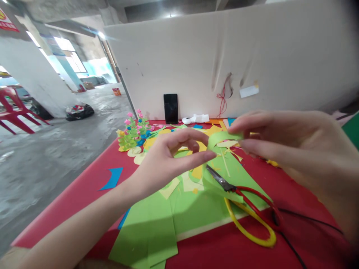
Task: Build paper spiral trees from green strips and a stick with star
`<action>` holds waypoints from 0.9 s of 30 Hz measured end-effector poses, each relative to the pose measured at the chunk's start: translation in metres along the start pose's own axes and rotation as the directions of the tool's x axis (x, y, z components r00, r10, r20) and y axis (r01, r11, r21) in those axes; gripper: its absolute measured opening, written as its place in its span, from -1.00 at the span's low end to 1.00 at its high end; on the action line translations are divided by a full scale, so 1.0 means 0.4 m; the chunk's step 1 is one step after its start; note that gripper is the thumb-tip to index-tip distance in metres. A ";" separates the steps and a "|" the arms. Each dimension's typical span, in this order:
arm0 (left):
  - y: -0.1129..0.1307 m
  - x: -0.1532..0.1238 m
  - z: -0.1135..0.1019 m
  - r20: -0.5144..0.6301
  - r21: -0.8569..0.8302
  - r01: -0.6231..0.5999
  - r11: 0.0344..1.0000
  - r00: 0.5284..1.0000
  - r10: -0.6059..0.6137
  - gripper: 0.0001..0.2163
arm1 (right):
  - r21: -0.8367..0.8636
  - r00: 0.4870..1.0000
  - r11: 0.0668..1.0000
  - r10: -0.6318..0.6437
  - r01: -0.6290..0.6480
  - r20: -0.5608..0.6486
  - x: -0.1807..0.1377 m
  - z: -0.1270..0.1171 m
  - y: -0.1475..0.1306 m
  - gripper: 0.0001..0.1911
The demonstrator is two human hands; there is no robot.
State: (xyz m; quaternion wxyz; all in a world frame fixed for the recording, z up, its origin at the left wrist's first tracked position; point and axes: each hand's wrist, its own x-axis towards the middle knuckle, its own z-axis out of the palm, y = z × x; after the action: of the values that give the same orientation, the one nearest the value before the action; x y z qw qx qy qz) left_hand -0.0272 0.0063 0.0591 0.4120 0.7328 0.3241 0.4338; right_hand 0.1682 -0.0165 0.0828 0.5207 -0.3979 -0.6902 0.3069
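Above a red table (84,186), my left hand (171,157) and my right hand (291,145) both pinch a small curled piece of green paper (221,139) between thumb and fingers. Below it lie green paper sheets (168,216) and yellow scraps (190,183). Scissors (246,209) with a red and a yellow handle rest on the green sheet, just under my right hand.
Small paper flowers (134,132) stand at the table's far left. A black phone (171,108) leans on the white wall (224,56) behind. A blue paper scrap (112,178) lies near the left edge. A black cable (308,220) runs at right. Red chair (14,108) far left.
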 end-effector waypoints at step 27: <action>-0.134 -0.138 -0.047 -0.026 -0.106 0.040 0.994 0.999 -0.043 -0.90 | -0.220 0.818 0.904 0.425 -0.366 0.388 0.051 -0.047 0.181 -0.82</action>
State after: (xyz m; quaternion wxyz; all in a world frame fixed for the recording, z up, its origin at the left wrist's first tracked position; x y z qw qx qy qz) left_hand -0.0733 -0.0094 -0.0033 0.4544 0.6969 0.3218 0.4519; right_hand 0.2001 0.0371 0.0369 0.2534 -0.4899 -0.7084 0.4404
